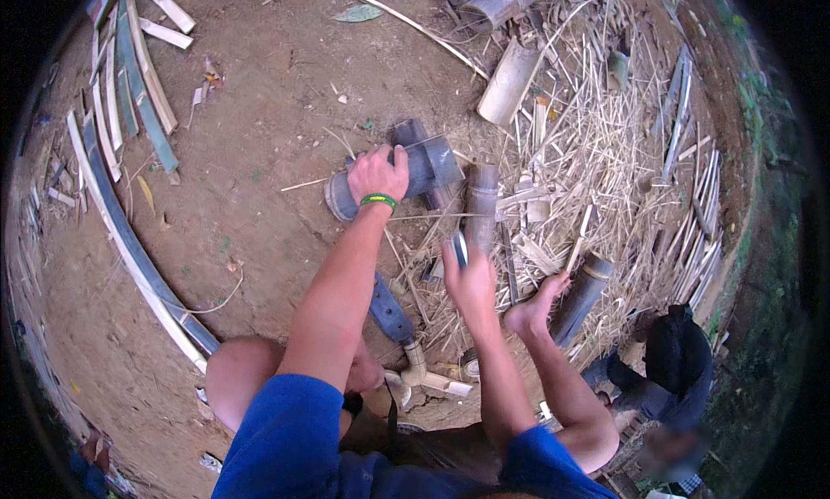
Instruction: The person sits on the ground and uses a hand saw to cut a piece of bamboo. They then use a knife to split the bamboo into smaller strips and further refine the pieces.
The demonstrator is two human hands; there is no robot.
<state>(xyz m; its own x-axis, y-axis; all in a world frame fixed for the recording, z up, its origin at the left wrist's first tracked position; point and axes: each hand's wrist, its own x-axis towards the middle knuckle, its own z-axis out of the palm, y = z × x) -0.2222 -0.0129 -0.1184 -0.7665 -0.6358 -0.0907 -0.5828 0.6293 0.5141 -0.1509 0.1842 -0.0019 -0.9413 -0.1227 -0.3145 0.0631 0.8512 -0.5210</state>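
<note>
My left hand (379, 175) is closed over a short, thick grey-brown bamboo section (424, 169). That section lies across another dark bamboo piece (408, 134) on the ground. To the right, my right hand (471, 284) is a fist, blurred by motion. A small dark shape with a pale edge sticks out at its thumb side; I cannot make out what it is. Just beyond this fist is a narrower bamboo tube (482, 190). Between my forearms lies a broad dark blade (391, 309) with holes and a pale bamboo handle (415, 361).
Thin bamboo slivers (562, 127) cover the ground at the right. A split bamboo half (510, 82) and large bamboo tubes (510, 2) lie at the far side. Long bamboo strips (130, 231) curve along the left. A bamboo tube (584, 296) leans beside my bare foot (538, 304).
</note>
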